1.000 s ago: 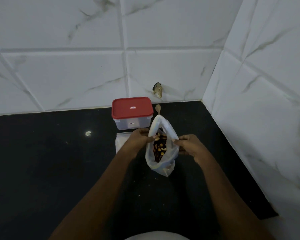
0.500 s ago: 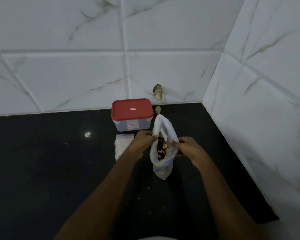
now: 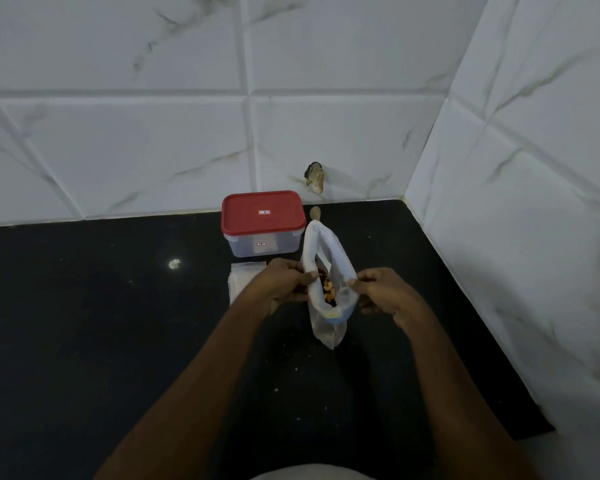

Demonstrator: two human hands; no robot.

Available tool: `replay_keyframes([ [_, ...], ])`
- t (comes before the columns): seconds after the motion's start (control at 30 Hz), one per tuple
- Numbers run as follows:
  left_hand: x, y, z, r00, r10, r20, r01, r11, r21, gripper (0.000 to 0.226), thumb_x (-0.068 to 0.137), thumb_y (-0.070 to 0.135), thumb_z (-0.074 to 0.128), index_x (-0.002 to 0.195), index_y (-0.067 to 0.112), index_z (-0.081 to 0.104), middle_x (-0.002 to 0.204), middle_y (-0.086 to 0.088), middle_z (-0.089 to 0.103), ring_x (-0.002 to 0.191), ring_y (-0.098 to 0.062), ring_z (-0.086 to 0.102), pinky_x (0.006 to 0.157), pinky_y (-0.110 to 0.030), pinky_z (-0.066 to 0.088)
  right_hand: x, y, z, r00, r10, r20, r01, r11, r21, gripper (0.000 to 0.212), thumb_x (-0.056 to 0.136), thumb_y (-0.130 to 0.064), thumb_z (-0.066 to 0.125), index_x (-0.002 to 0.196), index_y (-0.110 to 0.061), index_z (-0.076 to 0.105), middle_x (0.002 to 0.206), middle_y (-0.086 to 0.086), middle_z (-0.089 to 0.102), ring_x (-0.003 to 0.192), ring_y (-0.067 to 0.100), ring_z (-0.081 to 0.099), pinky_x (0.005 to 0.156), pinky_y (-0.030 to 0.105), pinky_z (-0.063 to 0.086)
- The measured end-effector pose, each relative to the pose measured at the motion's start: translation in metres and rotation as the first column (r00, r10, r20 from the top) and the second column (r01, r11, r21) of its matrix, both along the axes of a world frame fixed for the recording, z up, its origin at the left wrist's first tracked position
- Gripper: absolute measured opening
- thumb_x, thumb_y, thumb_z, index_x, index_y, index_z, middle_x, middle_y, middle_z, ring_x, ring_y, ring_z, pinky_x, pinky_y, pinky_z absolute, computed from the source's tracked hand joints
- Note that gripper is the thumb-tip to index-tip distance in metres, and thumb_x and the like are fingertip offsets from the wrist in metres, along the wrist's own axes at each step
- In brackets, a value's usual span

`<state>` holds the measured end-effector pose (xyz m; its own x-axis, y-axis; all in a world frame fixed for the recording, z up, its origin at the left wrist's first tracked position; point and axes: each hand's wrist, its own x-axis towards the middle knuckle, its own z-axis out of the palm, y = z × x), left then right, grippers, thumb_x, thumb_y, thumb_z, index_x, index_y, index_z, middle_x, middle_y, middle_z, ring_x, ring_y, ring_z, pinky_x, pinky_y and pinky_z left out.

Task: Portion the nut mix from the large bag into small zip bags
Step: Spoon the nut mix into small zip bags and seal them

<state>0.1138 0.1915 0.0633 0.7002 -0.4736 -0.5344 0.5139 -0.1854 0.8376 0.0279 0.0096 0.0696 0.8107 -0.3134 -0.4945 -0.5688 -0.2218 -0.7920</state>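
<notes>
Worktop (image 3: 84,323): dark; we take the red-lidded box (image 3: 263,221) as our landmark.
Bag (image 3: 328,289): just in front of the box, its mouth narrower than a second ago, nuts (image 3: 327,292) showing inside.
Pouches (image 3: 243,278): stacked in front of the box, unfilled.
Hands: our left hand (image 3: 284,284) and right hand (image 3: 383,292) each pinch one rim; we judge portioning hasn't started.

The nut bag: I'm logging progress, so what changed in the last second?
The nut bag, gripped at its mouth by the left hand and right hand, went from wide open to narrower, hiding most nuts. Nothing was released. The red-lidded container and stack of small bags stayed put.
</notes>
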Motion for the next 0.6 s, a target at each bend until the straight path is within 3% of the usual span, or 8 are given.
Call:
replay_keyframes([
  [0.13,-0.017,-0.006,-0.007,0.919,0.226,-0.321,-0.314,0.915,-0.254,0.02,0.095,0.001,0.055,0.114,-0.001,0.06,0.105,-0.018,0.067,0.107,-0.027,0.063,0.077,-0.039,0.054,-0.004,0.009,-0.005,0.973,-0.221,0.073,0.179,0.911,0.37,0.012,0.096,-0.008,0.057,0.105,-0.009,0.065,0.111,0.014,0.068,0.097,0.022,0.067,0.075,0.034,0.057],
  [0.17,-0.02,-0.007,-0.008,0.864,0.254,-0.434,-0.41,0.856,-0.314,0.022,0.096,0.001,0.052,0.117,-0.003,0.058,0.102,-0.019,0.065,0.113,-0.03,0.06,0.082,-0.043,0.051,-0.005,0.012,-0.008,0.947,-0.313,0.071,0.235,0.826,0.512,0.012,0.097,-0.006,0.055,0.104,-0.008,0.065,0.111,0.015,0.068,0.098,0.023,0.067,0.077,0.036,0.057],
  [0.23,-0.022,-0.006,-0.014,0.74,0.286,-0.609,-0.589,0.712,-0.381,0.027,0.097,-0.001,0.049,0.124,-0.004,0.054,0.1,-0.023,0.063,0.125,-0.033,0.054,0.092,-0.048,0.046,-0.007,0.017,-0.014,0.873,-0.487,-0.03,0.338,0.561,0.756,0.013,0.097,-0.005,0.053,0.104,-0.006,0.064,0.105,0.016,0.069,0.098,0.025,0.067,0.08,0.039,0.058],
  [0.3,-0.024,-0.005,-0.02,0.647,0.322,-0.691,-0.713,0.576,-0.4,0.033,0.098,-0.001,0.047,0.13,-0.004,0.051,0.102,-0.025,0.062,0.13,-0.033,0.05,0.098,-0.048,0.043,-0.009,0.02,-0.02,0.792,-0.587,-0.168,0.396,0.284,0.873,0.013,0.097,-0.005,0.052,0.105,-0.005,0.063,0.104,0.017,0.068,0.101,0.026,0.065,0.082,0.04,0.059],
  [0.37,-0.025,-0.002,-0.025,0.561,0.346,-0.752,-0.804,0.443,-0.396,0.034,0.098,-0.001,0.047,0.132,-0.005,0.05,0.107,-0.025,0.062,0.128,-0.032,0.052,0.102,-0.043,0.044,-0.01,0.018,-0.026,0.731,-0.634,-0.254,0.415,0.117,0.902,0.016,0.097,-0.005,0.053,0.11,-0.003,0.062,0.107,0.019,0.067,0.109,0.027,0.063,0.089,0.04,0.057],
  [0.47,-0.027,0.0,-0.033,0.47,0.314,-0.825,-0.872,0.311,-0.379,0.027,0.097,0.0,0.049,0.123,-0.006,0.054,0.113,-0.026,0.062,0.125,-0.032,0.056,0.107,-0.04,0.043,-0.015,0.017,-0.034,0.668,-0.686,-0.288,0.414,0.02,0.91,0.02,0.096,-0.005,0.053,0.113,0.0,0.062,0.099,0.021,0.071,0.099,0.028,0.068,0.081,0.04,0.06],
  [0.53,-0.029,0.001,-0.036,0.472,0.289,-0.833,-0.87,0.308,-0.386,0.025,0.097,0.001,0.047,0.12,-0.007,0.055,0.118,-0.024,0.062,0.123,-0.032,0.057,0.103,-0.04,0.047,-0.02,0.019,-0.037,0.661,-0.692,-0.291,0.395,-0.008,0.919,0.016,0.096,-0.004,0.052,0.106,0.001,0.064,0.094,0.021,0.072,0.088,0.026,0.071,0.073,0.038,0.06],
  [0.6,-0.029,-0.001,-0.037,0.499,0.273,-0.823,-0.849,0.345,-0.4,0.033,0.097,0.003,0.046,0.128,-0.005,0.054,0.12,-0.023,0.063,0.116,-0.029,0.062,0.09,-0.038,0.057,-0.022,0.021,-0.037,0.697,-0.659,-0.281,0.375,0.002,0.927,0.015,0.095,-0.004,0.053,0.103,0.003,0.064,0.095,0.02,0.072,0.08,0.025,0.073,0.073,0.036,0.06],
])
